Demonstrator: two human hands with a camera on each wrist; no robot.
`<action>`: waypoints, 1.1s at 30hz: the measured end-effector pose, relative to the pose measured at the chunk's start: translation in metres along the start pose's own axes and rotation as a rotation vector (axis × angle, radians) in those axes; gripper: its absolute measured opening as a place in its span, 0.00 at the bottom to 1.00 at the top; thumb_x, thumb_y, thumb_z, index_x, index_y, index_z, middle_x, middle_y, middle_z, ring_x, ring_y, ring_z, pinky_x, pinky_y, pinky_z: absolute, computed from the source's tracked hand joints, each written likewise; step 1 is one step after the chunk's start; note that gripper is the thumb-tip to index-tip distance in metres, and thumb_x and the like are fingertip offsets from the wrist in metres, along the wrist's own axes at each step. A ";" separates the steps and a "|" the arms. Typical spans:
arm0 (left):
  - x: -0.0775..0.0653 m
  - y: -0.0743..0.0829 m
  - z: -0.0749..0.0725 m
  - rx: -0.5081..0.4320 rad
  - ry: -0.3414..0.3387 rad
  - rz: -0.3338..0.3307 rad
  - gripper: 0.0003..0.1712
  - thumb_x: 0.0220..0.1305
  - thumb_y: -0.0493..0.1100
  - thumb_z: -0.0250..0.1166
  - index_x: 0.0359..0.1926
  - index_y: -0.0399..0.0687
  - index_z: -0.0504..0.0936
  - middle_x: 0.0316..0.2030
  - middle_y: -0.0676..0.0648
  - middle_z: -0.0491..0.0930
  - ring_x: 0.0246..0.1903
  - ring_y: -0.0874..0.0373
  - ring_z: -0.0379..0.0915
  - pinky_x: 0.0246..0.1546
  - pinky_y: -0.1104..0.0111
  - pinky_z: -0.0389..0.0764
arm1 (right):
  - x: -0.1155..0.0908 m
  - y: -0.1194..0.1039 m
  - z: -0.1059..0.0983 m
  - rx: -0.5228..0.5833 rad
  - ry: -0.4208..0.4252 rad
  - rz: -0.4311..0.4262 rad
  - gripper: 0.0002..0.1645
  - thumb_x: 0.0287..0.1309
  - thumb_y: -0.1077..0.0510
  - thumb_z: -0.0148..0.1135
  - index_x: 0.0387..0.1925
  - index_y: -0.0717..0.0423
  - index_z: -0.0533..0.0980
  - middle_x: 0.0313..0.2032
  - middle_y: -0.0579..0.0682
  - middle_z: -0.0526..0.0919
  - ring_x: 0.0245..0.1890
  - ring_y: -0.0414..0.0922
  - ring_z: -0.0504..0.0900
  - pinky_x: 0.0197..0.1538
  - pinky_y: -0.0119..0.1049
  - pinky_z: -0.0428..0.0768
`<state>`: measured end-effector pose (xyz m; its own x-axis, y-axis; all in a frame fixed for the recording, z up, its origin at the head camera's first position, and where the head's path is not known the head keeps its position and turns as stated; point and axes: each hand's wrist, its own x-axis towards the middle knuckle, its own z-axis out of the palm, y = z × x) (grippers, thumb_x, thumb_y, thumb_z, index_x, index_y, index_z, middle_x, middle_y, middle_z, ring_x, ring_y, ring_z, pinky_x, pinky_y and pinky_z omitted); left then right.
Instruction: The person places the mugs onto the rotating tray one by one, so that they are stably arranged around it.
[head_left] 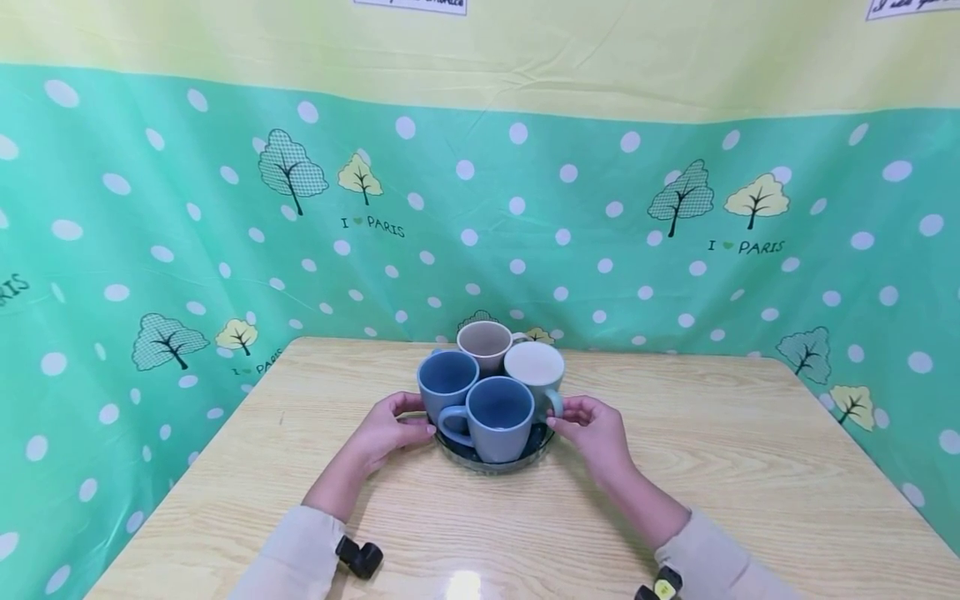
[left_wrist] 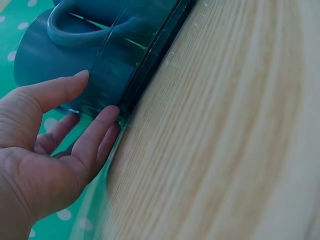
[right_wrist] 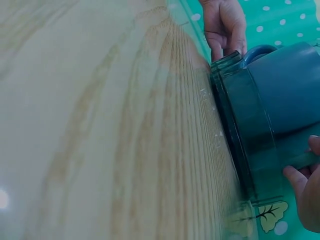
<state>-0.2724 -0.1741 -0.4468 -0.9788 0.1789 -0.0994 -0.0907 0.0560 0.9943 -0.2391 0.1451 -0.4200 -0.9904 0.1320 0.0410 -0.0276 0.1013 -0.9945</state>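
Several mugs stand together in a dark see-through round tray point(head_left: 487, 468). In front is a grey-blue mug point(head_left: 501, 425), with another blue mug point(head_left: 442, 383) behind it on the left. A pinkish-grey mug point(head_left: 486, 342) stands at the back, beside a pale mint mug point(head_left: 538, 375). At the tray's left side, my left hand point(head_left: 386, 433) touches the wall with loosely spread fingers point(left_wrist: 95, 135); its thumb reaches the rim. My right hand point(head_left: 596, 433) is at the right side, thumb and fingers close around the mint mug's handle; its exact hold is partly hidden.
Under the tray lies a light wood-grain table point(head_left: 750, 467). Behind and around it hangs a green, dotted cloth point(head_left: 570, 217) printed with trees. Black wrist devices point(head_left: 362, 557) sit on the person's pale sleeves point(head_left: 288, 554).
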 end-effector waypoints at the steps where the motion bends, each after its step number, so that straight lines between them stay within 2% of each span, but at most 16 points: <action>1: 0.000 0.000 0.000 -0.002 0.001 0.000 0.32 0.51 0.27 0.71 0.59 0.33 0.71 0.58 0.36 0.70 0.52 0.47 0.75 0.49 0.61 0.84 | 0.000 0.000 -0.001 -0.010 0.002 -0.003 0.15 0.50 0.72 0.70 0.42 0.68 0.80 0.36 0.55 0.85 0.38 0.42 0.83 0.42 0.27 0.84; 8: -0.001 0.003 0.000 -0.028 0.000 0.004 0.33 0.50 0.24 0.70 0.59 0.29 0.70 0.56 0.33 0.72 0.49 0.48 0.76 0.47 0.59 0.85 | -0.002 0.001 -0.007 -0.046 -0.014 -0.018 0.18 0.50 0.68 0.72 0.44 0.65 0.80 0.41 0.56 0.85 0.45 0.47 0.81 0.44 0.25 0.81; 16: -0.003 0.002 -0.003 -0.036 -0.021 0.026 0.36 0.52 0.24 0.69 0.63 0.29 0.66 0.56 0.32 0.72 0.49 0.49 0.76 0.48 0.60 0.84 | -0.006 0.002 -0.015 -0.017 -0.060 -0.044 0.20 0.50 0.70 0.71 0.47 0.67 0.79 0.44 0.58 0.84 0.49 0.51 0.81 0.46 0.25 0.81; 24: -0.008 0.005 -0.006 -0.067 -0.015 0.038 0.37 0.51 0.24 0.69 0.64 0.31 0.67 0.57 0.34 0.72 0.53 0.46 0.74 0.50 0.57 0.83 | -0.008 -0.001 -0.025 0.011 -0.084 -0.024 0.27 0.50 0.68 0.72 0.53 0.67 0.76 0.49 0.61 0.82 0.51 0.51 0.80 0.46 0.28 0.83; 28: -0.011 0.005 -0.010 -0.050 -0.001 0.042 0.36 0.53 0.26 0.69 0.63 0.33 0.68 0.58 0.35 0.73 0.55 0.45 0.73 0.50 0.61 0.83 | -0.010 -0.002 -0.033 0.008 -0.101 -0.025 0.30 0.50 0.67 0.72 0.56 0.67 0.74 0.52 0.61 0.80 0.53 0.52 0.78 0.48 0.28 0.82; 33: -0.014 0.005 -0.013 -0.056 -0.017 0.068 0.35 0.55 0.28 0.70 0.64 0.32 0.67 0.59 0.34 0.72 0.59 0.41 0.69 0.52 0.64 0.81 | -0.013 -0.002 -0.043 -0.006 -0.100 -0.008 0.30 0.51 0.66 0.73 0.57 0.65 0.74 0.52 0.59 0.80 0.53 0.47 0.79 0.49 0.28 0.82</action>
